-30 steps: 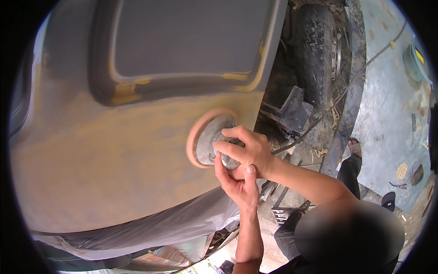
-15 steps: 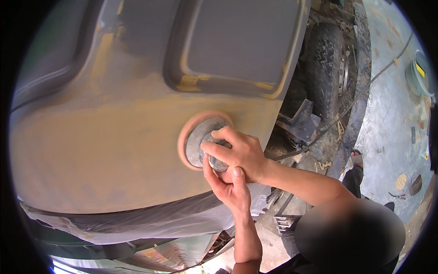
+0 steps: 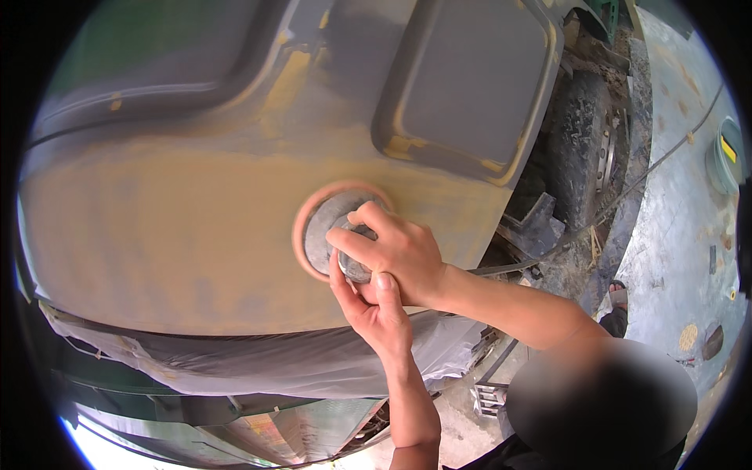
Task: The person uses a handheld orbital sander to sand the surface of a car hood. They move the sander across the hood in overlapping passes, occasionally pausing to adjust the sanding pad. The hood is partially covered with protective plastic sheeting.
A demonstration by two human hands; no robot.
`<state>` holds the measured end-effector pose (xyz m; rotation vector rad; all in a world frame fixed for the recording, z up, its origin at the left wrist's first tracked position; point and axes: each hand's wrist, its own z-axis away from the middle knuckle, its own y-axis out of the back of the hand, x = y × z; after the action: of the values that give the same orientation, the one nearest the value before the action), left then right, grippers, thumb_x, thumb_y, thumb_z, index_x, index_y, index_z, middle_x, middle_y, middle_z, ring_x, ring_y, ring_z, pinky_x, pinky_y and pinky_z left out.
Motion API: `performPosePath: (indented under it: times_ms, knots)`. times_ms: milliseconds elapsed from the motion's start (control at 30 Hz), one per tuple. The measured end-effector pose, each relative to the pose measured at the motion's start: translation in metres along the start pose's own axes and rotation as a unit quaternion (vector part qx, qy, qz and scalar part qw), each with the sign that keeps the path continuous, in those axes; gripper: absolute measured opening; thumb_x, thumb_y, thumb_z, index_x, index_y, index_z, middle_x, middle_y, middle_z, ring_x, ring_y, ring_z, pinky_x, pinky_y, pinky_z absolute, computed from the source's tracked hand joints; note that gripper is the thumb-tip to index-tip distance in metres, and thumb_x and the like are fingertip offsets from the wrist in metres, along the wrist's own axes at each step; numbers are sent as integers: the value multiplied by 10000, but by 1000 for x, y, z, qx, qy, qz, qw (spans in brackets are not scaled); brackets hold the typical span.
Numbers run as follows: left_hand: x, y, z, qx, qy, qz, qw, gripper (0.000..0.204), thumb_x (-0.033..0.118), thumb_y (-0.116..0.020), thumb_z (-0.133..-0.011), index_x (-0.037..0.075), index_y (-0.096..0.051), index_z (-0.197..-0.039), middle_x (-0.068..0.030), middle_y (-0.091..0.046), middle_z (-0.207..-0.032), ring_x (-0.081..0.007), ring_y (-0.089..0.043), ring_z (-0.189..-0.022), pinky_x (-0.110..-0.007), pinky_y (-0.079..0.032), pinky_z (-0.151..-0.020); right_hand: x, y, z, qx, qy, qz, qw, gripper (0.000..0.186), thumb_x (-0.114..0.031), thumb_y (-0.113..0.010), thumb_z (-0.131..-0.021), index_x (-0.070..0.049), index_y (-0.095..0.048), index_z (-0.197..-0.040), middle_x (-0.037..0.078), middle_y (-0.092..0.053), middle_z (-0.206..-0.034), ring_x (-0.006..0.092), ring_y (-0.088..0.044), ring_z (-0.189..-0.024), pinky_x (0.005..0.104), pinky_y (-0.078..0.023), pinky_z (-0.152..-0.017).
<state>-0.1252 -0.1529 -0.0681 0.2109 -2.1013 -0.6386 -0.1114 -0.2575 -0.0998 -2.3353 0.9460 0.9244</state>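
Round sander [image 3: 317, 235] against the tan panel [image 3: 172, 235], both hands on it

Nearest, the left hand [image 3: 376, 317] reaches up from below, its fingers closed against the near side of the sander's grey knob [image 3: 356, 266] and its thumb lying against the other hand. The right hand [image 3: 407, 254] comes in from the right and is clamped over the top of the knob, fingers curled across it. The two hands meet there, pressed together around the tool.

The sander sits right of the middle of the panel, between its lower edge and the recess [image 3: 470, 94] above. Its pink-rimmed pad appears to lie flat on the surface, though the hands hide part of the rim. The step in hand looks like smoothing the filler. The next move probably calls for level, even pressure while guiding the pad over the greyish, uneven patches toward the lower edge, with a lighter touch where the panel ends.

Along that lower edge hangs a thin plastic sheet [image 3: 235, 368]. Yellow filler [image 3: 290, 82] shows in a strip left of the recess and at its lower corners. Beyond the panel's right edge stands a dirty tyre [image 3: 580, 149], then a dark cable [image 3: 650, 174]; whether it feeds the sander is hidden. Farthest right, on grey flooring [image 3: 674, 251], is a bucket [image 3: 717, 176].
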Motion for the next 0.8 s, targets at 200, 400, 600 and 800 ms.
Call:
performPosePath:
  times_ms: [200, 400, 600, 800]
  knots:
    - [33, 10, -27, 20, -46, 25, 998, 669, 180, -630, -1031, -8, -320, -1593, -190, -605, -1361, -224, -611, -1183, -356, -485, -1040, -23, -8, -35, -10, 31, 13, 999, 543, -237, -863, -599, -192, -682, -1110, 84, -620, -1059, 260, -717, -787, 361, -596, -545]
    - [63, 26, -49, 22, -45, 47, 998, 583, 187, -558, -1090, 19, -322, -1596, -133, -602, -1375, -143, -598, -1195, -300, -488, -1029, -48, -16, -68, -10, 51, 8, 999, 463, -216, -828, -650, -177, -675, -1086, 99, -601, -1045, 275, -720, -757, 383, -588, -528]
    - [87, 46, -73, 32, -53, 73, 995, 589, 227, -562, -1097, 30, -324, -1598, -135, -600, -1395, -162, -616, -1217, -305, -524, -1010, -76, -23, -100, -18, 60, -21, 998, 415, -178, -800, -679, -165, -669, -1072, 117, -591, -1034, 304, -729, -750, 418, -599, -546]
    - [113, 61, -101, 18, -74, 90, 993, 511, 313, -517, -1123, 88, -380, -1561, -112, -594, -1392, -177, -644, -1213, -314, -585, -974, -99, -33, -134, -10, 78, -17, 997, 362, -169, -773, -726, -155, -670, -1073, 142, -604, -1070, 335, -741, -730, 428, -605, -569]
